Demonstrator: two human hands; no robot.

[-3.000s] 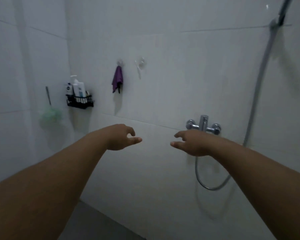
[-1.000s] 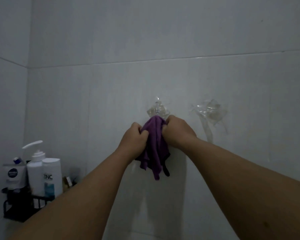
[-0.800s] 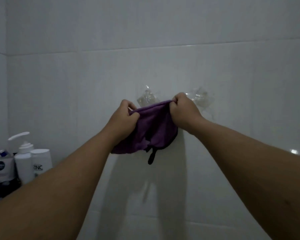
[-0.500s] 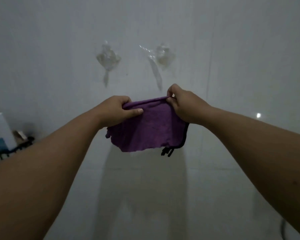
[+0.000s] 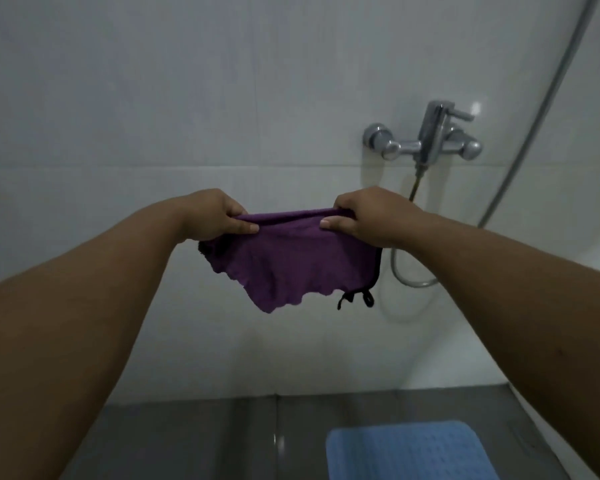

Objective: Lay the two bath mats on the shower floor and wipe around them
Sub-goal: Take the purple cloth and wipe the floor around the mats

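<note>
**Cloth in both hands, one mat seen on the floor**

- Left hand (image 5: 215,216): closed on the left end of the cloth's top edge, thumb lying along the front, fingers behind.
- Right hand (image 5: 368,216): closed on the right end of the same edge, thumb on the front. The two hands are apart, with the edge drawn fairly straight between them.
- Cloth (image 5: 291,261): purple, dark-trimmed on its right side, hanging slack below both hands in front of the wall. A black loop (image 5: 355,299) dangles at its lower right corner, below the right hand.
- Mat (image 5: 409,452): blue, dimpled, flat on the floor (image 5: 194,434), well below the right hand and a little to its right. Its near end runs out of view. A second mat is not in view; whether it is already laid cannot be told.
- Tap (image 5: 426,140): chrome, on the wall above and right of the right hand. Hose (image 5: 520,150): runs down the wall further right and loops behind the right wrist.

Step in hand, as judged: the wiping cloth is held spread out and ready, while the floor wipe is not yet begun. At least one mat is down.

Next move calls for: bunching or folding the cloth into one hand, then bending low, since the floor lies far beneath both hands. The bare grey floor left of the mat, below the left hand, looks the easiest place to start. The dangling loop could drag, so it is best tucked in.
</note>
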